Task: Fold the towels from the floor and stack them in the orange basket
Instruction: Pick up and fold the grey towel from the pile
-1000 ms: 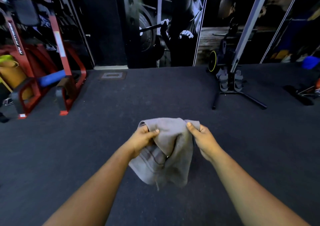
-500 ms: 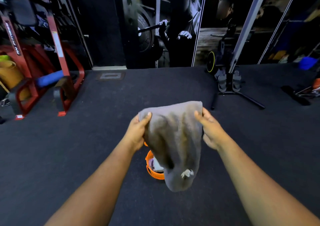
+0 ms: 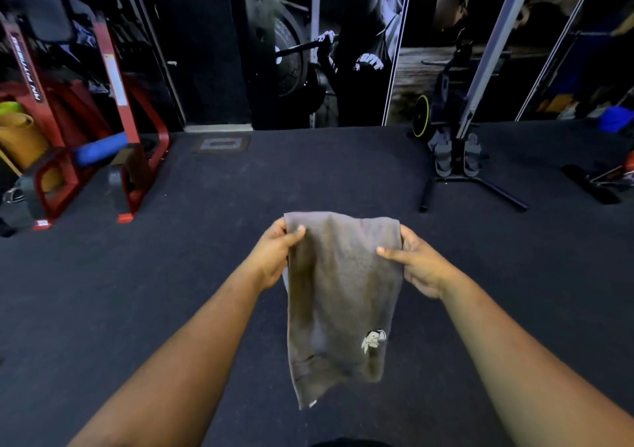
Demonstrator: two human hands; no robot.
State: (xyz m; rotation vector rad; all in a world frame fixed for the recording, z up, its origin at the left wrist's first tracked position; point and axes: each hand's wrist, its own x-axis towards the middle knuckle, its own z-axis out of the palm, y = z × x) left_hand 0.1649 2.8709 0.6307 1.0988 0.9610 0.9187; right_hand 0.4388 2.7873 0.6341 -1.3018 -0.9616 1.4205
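1. Since half a second ago the grey towel has dropped open into a longer, flatter hang, and the orange basket that showed beneath it then is now hidden from the head camera.
2. Left hand: its thumb lies across the towel's front at the upper left corner, with the fingers curled behind the cloth, so the corner is pinched between them.
3. Right hand: thumb pressed on the front of the upper right edge, fingers wrapped behind, clamped on the cloth likewise.
4. Held by these two corners, the towel hangs in the air between the hands, above the dark floor, its top edge stretched fairly level and its lower end tapering to the left.
5. A small pale logo sits low on the towel's right side.
6. Both bare forearms reach forward from the bottom corners of the view.
7. Farther off, a red frame stands at the far left of the floor, and a black stand at the far right.
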